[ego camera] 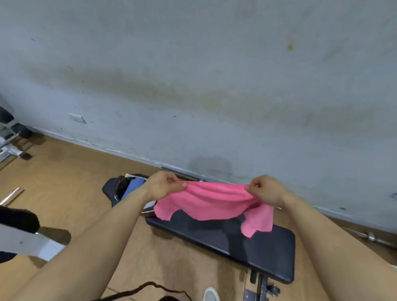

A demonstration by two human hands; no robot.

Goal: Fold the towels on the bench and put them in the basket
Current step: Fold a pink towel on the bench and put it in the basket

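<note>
towel [210, 203] pinched at top corners by left hand [162, 185] and right hand [266, 189], above surface [268, 251]; keep edge taut, match corners before folding.

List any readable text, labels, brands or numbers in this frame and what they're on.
None readable.
Pink towel: held up by left hand and right hand, plain, no tag visible.
Black bench: no markings visible.
Wall plate: blank or too blurred to tell.
Shoe: no visible logo.
Pile at the bench's far end: too blurred to tell.
</note>
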